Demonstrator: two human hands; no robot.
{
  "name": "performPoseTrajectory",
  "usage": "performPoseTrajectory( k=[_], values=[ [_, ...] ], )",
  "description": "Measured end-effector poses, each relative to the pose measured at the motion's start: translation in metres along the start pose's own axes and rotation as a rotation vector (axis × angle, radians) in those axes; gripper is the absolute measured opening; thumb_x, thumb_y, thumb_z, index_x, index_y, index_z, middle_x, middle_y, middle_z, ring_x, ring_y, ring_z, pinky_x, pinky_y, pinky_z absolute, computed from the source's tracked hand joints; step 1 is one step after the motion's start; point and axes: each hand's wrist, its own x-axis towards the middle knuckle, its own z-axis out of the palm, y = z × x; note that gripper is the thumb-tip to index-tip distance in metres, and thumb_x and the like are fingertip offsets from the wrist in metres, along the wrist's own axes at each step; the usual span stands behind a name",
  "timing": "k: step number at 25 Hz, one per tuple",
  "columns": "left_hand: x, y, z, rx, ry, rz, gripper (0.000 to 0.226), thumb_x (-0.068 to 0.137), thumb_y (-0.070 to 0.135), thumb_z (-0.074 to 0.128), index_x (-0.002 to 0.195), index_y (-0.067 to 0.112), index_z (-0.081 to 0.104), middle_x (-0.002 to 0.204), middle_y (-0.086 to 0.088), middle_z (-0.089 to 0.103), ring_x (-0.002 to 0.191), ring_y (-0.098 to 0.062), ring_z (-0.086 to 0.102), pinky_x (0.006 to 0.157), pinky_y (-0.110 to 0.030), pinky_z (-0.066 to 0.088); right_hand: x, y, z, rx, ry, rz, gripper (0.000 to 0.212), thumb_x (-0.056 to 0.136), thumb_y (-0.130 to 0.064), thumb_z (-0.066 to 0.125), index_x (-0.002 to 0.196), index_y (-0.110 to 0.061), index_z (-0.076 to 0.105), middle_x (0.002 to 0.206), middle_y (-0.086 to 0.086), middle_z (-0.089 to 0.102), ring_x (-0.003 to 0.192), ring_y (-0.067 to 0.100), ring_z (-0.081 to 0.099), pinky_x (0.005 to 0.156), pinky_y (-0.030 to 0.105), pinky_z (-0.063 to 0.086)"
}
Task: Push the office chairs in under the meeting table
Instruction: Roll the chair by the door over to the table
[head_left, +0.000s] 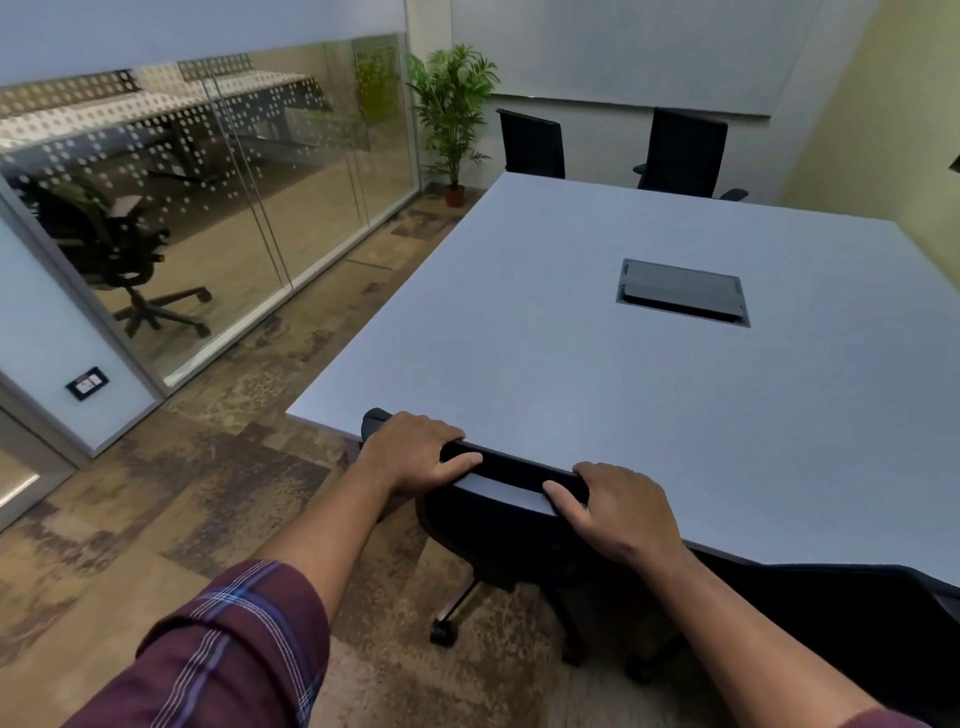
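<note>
A black office chair (511, 540) stands at the near edge of the pale grey meeting table (597, 332), its backrest top touching the table edge. My left hand (415, 449) grips the left end of the backrest's top rim. My right hand (621, 506) grips the same rim further right, thumb on the near side. The chair's wheeled base (447, 631) shows below on the carpet. A second black chair (883, 618) sits at the near right, beside the first. Two more black chairs (532, 143) (683, 153) stand at the table's far side.
A grey cable box lid (683, 291) is set into the tabletop. A glass partition (223, 192) runs along the left, with a patterned carpet aisle (249, 415) between it and the table. A potted plant (452, 119) stands in the far corner. Yellow wall at right.
</note>
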Motion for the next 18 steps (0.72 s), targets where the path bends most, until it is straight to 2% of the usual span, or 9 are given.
performPoseTrajectory(
  k=[3,5,10,13,16,18],
  values=[
    [0.003,-0.005,0.004,0.017,0.001,0.010,0.062,0.102,0.081,0.029,0.079,0.030,0.057,0.076,0.010,0.066,0.067,-0.015,0.057,0.071,-0.042,0.054,0.005,0.001,0.006,-0.009,0.000,0.012,0.069,0.097,-0.084,0.025,0.073,-0.026,0.055,0.066,-0.008,0.057,0.062,0.014,0.054,0.060,0.040,0.051],
    [0.003,-0.007,0.004,0.014,0.004,0.014,0.063,0.101,0.082,0.028,0.081,0.030,0.058,0.080,0.009,0.070,0.070,-0.016,0.058,0.073,-0.042,0.053,0.007,0.002,0.007,-0.026,-0.006,0.020,0.071,0.096,-0.085,0.022,0.079,-0.027,0.060,0.071,-0.008,0.061,0.067,0.015,0.058,0.063,0.040,0.054],
    [0.005,-0.008,0.003,0.007,-0.026,0.007,0.073,0.099,0.085,0.021,0.086,0.027,0.063,0.083,0.007,0.071,0.073,-0.019,0.060,0.076,-0.044,0.053,0.009,0.003,0.006,-0.036,-0.017,0.029,0.080,0.094,-0.087,0.018,0.106,-0.030,0.072,0.096,-0.009,0.074,0.089,0.018,0.067,0.075,0.041,0.057],
    [0.005,-0.008,0.004,0.017,-0.045,-0.001,0.077,0.098,0.086,0.020,0.091,0.025,0.068,0.087,0.005,0.073,0.077,-0.021,0.063,0.079,-0.045,0.055,0.009,0.002,0.005,-0.034,-0.053,0.025,0.091,0.091,-0.090,0.014,0.130,-0.030,0.069,0.119,-0.007,0.076,0.108,0.022,0.069,0.086,0.043,0.056],
    [0.004,-0.006,0.001,-0.025,-0.040,-0.010,0.080,0.099,0.085,0.027,0.116,0.022,0.074,0.112,0.001,0.079,0.100,-0.024,0.069,0.089,-0.044,0.053,0.012,-0.003,-0.001,-0.038,-0.127,0.014,0.107,0.085,-0.095,0.000,0.142,-0.027,0.060,0.134,-0.002,0.072,0.120,0.026,0.066,0.097,0.046,0.052],
    [0.004,-0.006,0.000,-0.047,-0.059,-0.020,0.083,0.100,0.084,0.033,0.138,0.019,0.068,0.138,-0.003,0.071,0.126,-0.026,0.063,0.104,-0.047,0.049,0.021,-0.016,-0.005,-0.011,-0.200,0.002,0.105,0.087,-0.092,0.003,0.153,-0.025,0.050,0.147,0.002,0.065,0.130,0.027,0.061,0.105,0.048,0.048]
  ],
)
